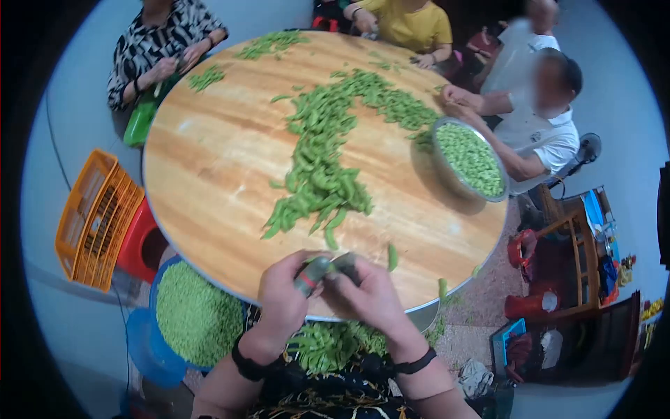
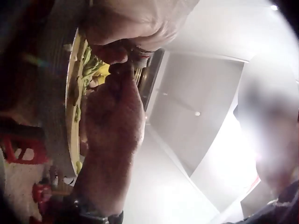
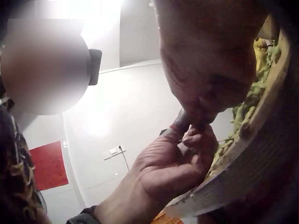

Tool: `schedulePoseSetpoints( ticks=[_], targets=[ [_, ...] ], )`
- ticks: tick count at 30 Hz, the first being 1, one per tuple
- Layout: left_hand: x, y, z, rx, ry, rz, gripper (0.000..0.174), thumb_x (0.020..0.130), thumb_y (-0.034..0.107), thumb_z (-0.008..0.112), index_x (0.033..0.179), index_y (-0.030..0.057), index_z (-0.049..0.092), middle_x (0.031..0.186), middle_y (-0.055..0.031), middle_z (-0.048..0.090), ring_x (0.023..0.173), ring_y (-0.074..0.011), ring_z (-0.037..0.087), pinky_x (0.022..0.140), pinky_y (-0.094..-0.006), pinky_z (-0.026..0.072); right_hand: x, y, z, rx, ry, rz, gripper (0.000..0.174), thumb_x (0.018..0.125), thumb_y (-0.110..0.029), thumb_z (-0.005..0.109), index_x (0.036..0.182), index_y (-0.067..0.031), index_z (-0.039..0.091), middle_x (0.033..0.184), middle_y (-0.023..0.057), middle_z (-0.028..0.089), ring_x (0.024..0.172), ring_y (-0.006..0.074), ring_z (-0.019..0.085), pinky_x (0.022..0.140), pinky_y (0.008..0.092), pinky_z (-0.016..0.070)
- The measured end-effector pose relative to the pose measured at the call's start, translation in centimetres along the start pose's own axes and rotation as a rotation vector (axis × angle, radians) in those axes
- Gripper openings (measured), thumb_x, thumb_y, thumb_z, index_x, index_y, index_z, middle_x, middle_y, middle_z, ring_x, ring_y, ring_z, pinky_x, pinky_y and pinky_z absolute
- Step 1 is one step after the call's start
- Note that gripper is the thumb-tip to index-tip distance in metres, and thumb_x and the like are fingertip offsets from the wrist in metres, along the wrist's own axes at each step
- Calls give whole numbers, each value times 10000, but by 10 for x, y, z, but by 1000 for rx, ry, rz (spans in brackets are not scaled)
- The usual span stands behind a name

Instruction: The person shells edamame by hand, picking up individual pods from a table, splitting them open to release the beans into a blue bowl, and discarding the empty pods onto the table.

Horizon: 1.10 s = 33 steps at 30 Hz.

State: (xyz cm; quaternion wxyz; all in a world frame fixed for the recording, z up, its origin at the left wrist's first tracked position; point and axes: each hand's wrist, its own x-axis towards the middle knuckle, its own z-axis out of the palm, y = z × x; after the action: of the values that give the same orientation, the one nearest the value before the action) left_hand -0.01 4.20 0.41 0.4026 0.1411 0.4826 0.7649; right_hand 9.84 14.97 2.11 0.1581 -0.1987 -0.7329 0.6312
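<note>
Both hands meet over the near edge of the round wooden table [image 1: 223, 167]. Between their fingertips is a small green bean pod [image 1: 331, 268], mostly hidden by the fingers. My left hand [image 1: 281, 281] pinches it from the left, and a grey cover with a red band [image 1: 312, 274] sits on its thumb. From the other side my right hand [image 1: 375, 288] grips the pod, with a dark grey cover [image 1: 347, 265] on a digit. The right wrist view shows the left hand [image 3: 173, 161] below the right, fingertips together. Just beyond lies a heap of green pods [image 1: 317, 171].
Below the table edge are more green pods or hulls [image 1: 328, 347]. A blue tub [image 1: 155, 297] of shelled beans stands at left, near an orange crate [image 1: 91, 216] and red stool [image 1: 136, 244]. A metal bowl [image 1: 447, 174] of beans sits at right. Other people sit around the far side.
</note>
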Motion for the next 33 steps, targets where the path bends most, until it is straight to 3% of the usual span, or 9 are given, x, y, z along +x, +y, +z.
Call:
schedulePoseSetpoints(
  ticks=[5,18,20,21,22,24,26,29,33],
  targets=[
    [0,0,5,127,43,147,112,877,53,510,918,7,603,771,-18,583,694,-71,512,623,-202,408,0,-13,-17,328,-372,170,257,971,-234,365,822,-61,485,590,-37,434,512,39,386,460,196,307],
    [-2,1,-6,-117,-87,230,104,778,69,591,726,-12,553,736,-69,484,715,-177,505,647,-291,438,2,7,-4,142,-354,-52,208,956,-172,389,836,-52,509,629,-22,460,517,26,409,448,191,320],
    [-4,6,-7,-238,-109,115,243,833,173,513,692,-22,539,727,-79,479,696,-196,497,621,-280,419,2,-10,-6,652,-510,342,183,947,-147,390,853,-42,507,635,-17,462,516,57,430,459,212,342],
    [-4,0,-14,-190,-78,151,327,858,229,445,673,-24,537,713,-80,465,675,-209,487,587,-285,409,5,-4,-8,577,-565,324,170,930,-150,428,840,-33,512,632,-3,469,521,87,454,467,245,360],
    [-5,2,-10,-145,-99,160,298,834,253,525,682,-2,530,705,-67,454,667,-190,476,572,-277,395,3,-3,-9,600,-557,367,170,930,-150,428,840,-33,512,632,-3,469,521,87,454,467,245,360],
    [-5,-4,-7,-76,-76,222,292,786,285,622,712,22,520,712,-53,452,655,-171,466,568,-261,377,3,-5,-11,224,-384,-21,152,899,-136,464,806,-28,518,618,11,477,519,94,464,464,253,363],
    [-8,-8,-7,-130,-107,186,290,725,233,720,753,36,510,746,-44,475,667,-143,471,580,-249,381,1,-5,-14,228,-403,35,127,866,-116,494,785,-21,519,605,19,488,523,99,470,470,257,369],
    [-9,-7,-6,167,128,237,272,699,138,748,788,24,517,812,-53,515,722,-135,510,629,-250,422,3,-5,-18,-97,-183,-286,114,855,-90,508,800,10,508,613,56,509,551,132,481,512,289,399],
    [-14,-3,-8,150,39,167,292,687,37,730,912,-10,550,882,-72,578,753,-134,574,654,-241,477,8,0,-28,297,-399,197,186,883,-155,529,762,-14,521,567,-10,466,500,76,437,459,240,340]
  ],
)
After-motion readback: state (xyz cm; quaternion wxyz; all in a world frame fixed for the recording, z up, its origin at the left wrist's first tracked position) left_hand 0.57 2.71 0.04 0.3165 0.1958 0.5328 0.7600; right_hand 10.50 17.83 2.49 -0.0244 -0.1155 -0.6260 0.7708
